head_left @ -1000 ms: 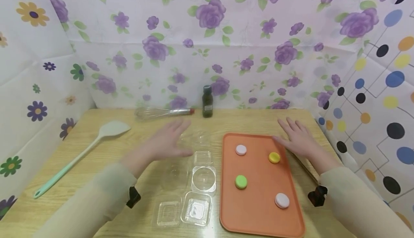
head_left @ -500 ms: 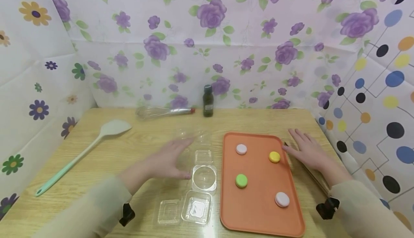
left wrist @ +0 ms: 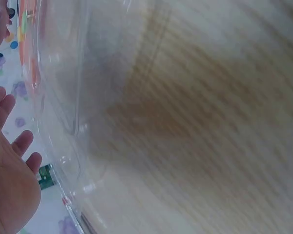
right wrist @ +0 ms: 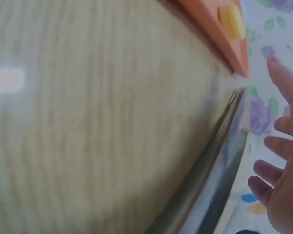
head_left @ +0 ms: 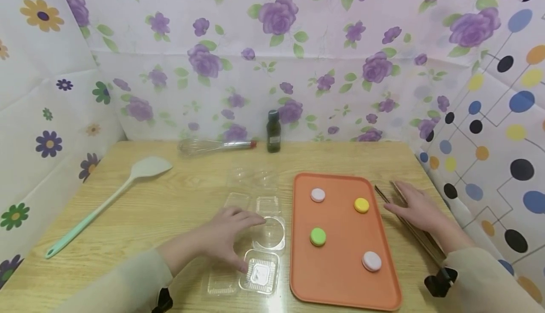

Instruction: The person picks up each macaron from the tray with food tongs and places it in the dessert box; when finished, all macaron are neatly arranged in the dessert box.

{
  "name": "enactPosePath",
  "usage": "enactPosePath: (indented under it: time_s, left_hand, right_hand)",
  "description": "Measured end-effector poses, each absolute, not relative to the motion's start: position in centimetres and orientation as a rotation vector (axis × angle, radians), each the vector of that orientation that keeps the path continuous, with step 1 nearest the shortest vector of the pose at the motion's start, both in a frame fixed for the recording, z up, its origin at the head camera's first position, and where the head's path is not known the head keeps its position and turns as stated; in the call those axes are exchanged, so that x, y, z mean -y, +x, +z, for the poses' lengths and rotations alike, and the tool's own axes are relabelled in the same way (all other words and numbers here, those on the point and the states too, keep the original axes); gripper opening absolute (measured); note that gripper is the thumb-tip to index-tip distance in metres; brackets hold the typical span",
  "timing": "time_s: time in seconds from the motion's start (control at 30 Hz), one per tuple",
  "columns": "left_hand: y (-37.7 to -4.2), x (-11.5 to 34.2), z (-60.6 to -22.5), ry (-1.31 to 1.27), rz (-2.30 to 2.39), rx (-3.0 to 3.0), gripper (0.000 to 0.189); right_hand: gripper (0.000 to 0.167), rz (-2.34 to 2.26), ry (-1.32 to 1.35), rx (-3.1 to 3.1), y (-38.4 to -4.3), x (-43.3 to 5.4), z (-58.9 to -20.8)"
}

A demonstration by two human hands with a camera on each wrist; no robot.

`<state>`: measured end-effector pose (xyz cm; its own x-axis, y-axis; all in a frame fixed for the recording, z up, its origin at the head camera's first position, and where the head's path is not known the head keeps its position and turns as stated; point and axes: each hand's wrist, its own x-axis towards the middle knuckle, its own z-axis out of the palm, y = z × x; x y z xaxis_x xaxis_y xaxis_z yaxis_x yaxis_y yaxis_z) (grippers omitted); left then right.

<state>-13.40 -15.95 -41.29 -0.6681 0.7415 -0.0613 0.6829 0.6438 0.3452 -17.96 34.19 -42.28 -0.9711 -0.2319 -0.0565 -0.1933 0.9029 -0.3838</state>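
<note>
My left hand [head_left: 225,235], fingers spread, hovers over clear plastic containers at the middle of the table. Its thumb overlaps a square clear plastic container [head_left: 259,273] and its fingers reach over a round-windowed one [head_left: 274,232]. In the left wrist view that hand [left wrist: 12,180] is beside the clear plastic with nothing held. My right hand [head_left: 419,209], fingers loosely extended, is over a pair of metal tongs [head_left: 415,232] lying along the right side of an orange tray [head_left: 340,275]. In the right wrist view the fingers stand apart from the tongs [right wrist: 205,180].
On the tray sit a green macaron [head_left: 317,237], a yellow macaron [head_left: 361,205] and two pale pink ones. A whisk [head_left: 217,146] and dark bottle [head_left: 274,132] stand along the back. A long-handled spatula [head_left: 127,185] lies at left. Flowered sheets wall the table.
Both hands have come lower and nearer the table. The left moved toward the front containers; the right shifted right and down over the tongs. The tray and macarons stay put.
</note>
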Motion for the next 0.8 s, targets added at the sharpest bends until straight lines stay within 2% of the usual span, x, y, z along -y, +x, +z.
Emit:
enactPosePath:
  time_s: [0.4, 0.67, 0.8]
  left_hand:
    - [-12.0, 15.9, -42.4, 1.364, 0.306, -2.645, 0.106]
    - [-11.7, 15.9, -42.4, 1.372, 0.321, -2.637, 0.101]
    - [-11.5, 15.9, -42.2, 1.371, 0.315, -2.632, 0.100]
  right_hand:
    - [0.091, -0.607, -0.186, -2.988, -17.1, -36.1, -45.1]
    - [0.072, -0.743, -0.203, -3.032, -17.7, -36.1, -46.2]
    - [0.069, -0.790, -0.172, -3.024, -18.0, -35.9, -46.1]
